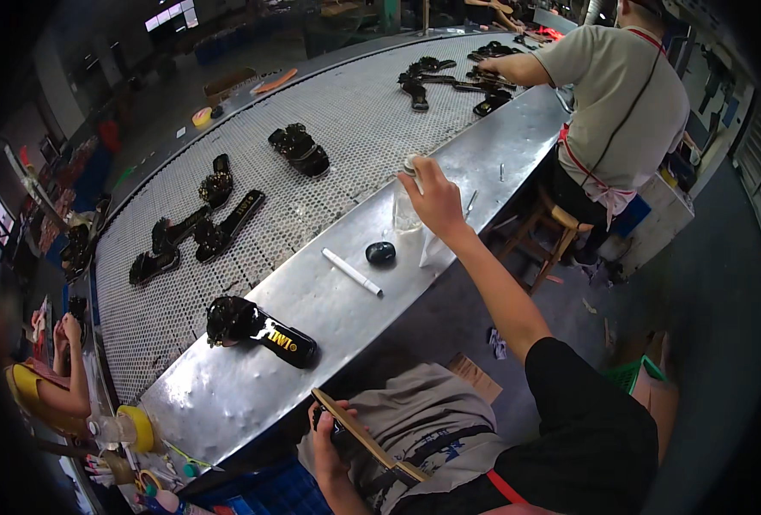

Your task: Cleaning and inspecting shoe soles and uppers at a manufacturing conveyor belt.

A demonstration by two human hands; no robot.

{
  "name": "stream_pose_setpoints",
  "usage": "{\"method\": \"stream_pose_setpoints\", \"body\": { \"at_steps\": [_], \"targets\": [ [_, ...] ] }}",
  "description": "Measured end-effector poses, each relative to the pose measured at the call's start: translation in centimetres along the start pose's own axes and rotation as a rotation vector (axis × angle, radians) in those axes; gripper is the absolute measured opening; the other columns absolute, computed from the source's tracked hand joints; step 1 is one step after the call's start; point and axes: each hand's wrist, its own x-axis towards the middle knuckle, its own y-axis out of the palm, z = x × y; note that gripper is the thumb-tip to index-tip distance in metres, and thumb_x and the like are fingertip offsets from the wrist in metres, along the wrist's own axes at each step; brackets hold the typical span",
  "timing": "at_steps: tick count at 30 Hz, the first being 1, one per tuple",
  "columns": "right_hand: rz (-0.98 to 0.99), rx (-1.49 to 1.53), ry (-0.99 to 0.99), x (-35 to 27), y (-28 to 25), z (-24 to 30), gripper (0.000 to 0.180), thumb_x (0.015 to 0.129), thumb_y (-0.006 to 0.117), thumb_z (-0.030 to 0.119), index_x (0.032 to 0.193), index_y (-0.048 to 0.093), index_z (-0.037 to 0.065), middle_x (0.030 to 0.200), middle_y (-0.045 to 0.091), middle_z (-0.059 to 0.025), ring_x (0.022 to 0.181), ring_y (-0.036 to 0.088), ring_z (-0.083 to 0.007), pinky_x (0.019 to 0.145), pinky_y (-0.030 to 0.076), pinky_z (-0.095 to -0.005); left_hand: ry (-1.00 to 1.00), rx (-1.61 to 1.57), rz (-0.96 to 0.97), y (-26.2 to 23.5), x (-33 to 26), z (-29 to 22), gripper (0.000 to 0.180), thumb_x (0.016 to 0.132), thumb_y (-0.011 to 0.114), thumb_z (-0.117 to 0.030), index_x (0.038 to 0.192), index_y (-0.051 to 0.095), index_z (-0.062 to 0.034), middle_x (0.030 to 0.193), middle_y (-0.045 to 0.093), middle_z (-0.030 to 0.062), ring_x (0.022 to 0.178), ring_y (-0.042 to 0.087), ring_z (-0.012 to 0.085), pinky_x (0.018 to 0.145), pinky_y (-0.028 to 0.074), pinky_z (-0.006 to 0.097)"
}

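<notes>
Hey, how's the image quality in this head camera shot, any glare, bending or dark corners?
Head view: strong fisheye bend, the metal bench and mesh belt curve; black vignette at the corners; overhead light glares off the bench; right hand on a clear bottle and left hand are reasonably sharp.

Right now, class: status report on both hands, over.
Right hand grips clear bottle on metal bench. Left hand holds sandal sole at lap. White marker nearby.
</notes>
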Motion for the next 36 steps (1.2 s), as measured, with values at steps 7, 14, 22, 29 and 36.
{"method": "stream_pose_setpoints", "body": {
  "at_steps": [7,14,22,29,36],
  "targets": [
    [-0.486,0.66,0.71,-0.1,-1.1,-7.7,0.026,0.098,0.066,0.03,0.105,0.053,0.008,0.081,0.059,-0.0045,0.06,0.045,-0.0128,0.052,0.039,-0.0308,0.018,0.022,-0.048,0.3,0.9,-0.4,0.066,0.097,0.046,-0.06,0.136,0.049,-0.0064,0.121,0.065,0.0173,0.099,0.067,0.0283,0.08,0.059,0.043],
    [-0.544,1.007,1.139,-1.3,1.0,-7.3,0.031,0.097,0.066,0.034,0.111,0.045,0.016,0.083,0.051,-0.0019,0.048,0.041,-0.0122,0.037,0.031,-0.0279,0.044,-0.021,-0.076,-3.2,0.4,1.2,0.075,0.097,0.038,-0.065,0.136,0.051,-0.0032,0.119,0.065,0.0169,0.102,0.067,0.0328,0.087,0.055,0.043],
    [0.154,0.042,0.049,0.6,-0.6,-1.0,0.031,0.097,0.063,0.031,0.116,0.049,0.011,0.11,0.061,-0.0126,0.083,0.066,-0.0403,0.066,0.054,-0.0496,-0.008,-0.015,0.081,-1.9,1.1,-1.9,0.081,0.095,0.05,-0.06,0.143,0.041,0.0045,0.137,0.055,0.0218,0.12,0.061,0.0351,0.101,0.049,0.045],
    [0.022,-0.039,-0.18,2.7,-4.7,0.6,0.046,0.089,0.071,0.039,0.118,0.053,0.009,0.115,0.06,-0.0118,0.095,0.066,-0.0346,0.073,0.056,-0.0441,-0.012,0.231,0.056,0.8,0.7,-3.0,0.073,0.086,0.069,-0.036,0.142,0.041,0.0029,0.129,0.059,0.0223,0.11,0.065,0.0328,0.091,0.054,0.042],
    [0.778,0.722,-0.025,-8.3,-7.4,11.0,0.021,0.096,0.057,0.0,0.117,0.063,-0.002,0.101,0.063,-0.0123,0.08,0.06,-0.0176,0.068,0.048,-0.0273,-0.03,0.134,-0.024,0.5,1.2,-2.9,0.078,0.084,0.07,-0.028,0.148,0.036,0.0013,0.14,0.056,0.021,0.118,0.062,0.0309,0.099,0.051,0.04]
  ]
}}
